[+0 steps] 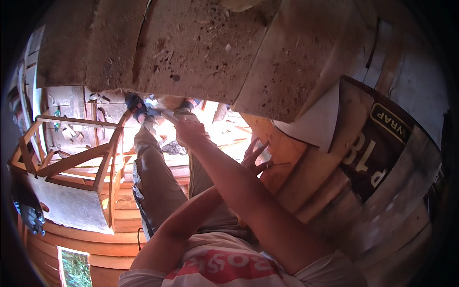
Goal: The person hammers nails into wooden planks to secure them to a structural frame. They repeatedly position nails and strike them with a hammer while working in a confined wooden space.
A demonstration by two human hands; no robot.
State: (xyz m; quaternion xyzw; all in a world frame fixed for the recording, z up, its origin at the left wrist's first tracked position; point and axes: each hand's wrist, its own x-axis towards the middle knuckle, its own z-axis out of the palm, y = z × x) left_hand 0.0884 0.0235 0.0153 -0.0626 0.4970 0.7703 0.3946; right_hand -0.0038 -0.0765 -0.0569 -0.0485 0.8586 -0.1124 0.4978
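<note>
My forearms cross in front of me. Right arm reaches left, its hand (189, 131) closed round the handle of what looks like a hammer (165, 115), whose blurred head points up and left. Underneath that arm my left hand (254, 160) stretches to the right, mostly hidden behind the forearm. Its finger and thumb tips pinch a thin dark nail (281, 164) against the lit wooden boards (277, 179). A small pale patch lies beside those fingers; what it is I cannot make out.
Rough, dirt-specked boards (201, 62) stretch across the top. Left of my legs stands an open wooden frame (79, 122) with a pale panel. A dark printed sheet (377, 138) covers planks on the right. Scraps litter the bright floor beyond; a small opening (76, 268) shows greenery.
</note>
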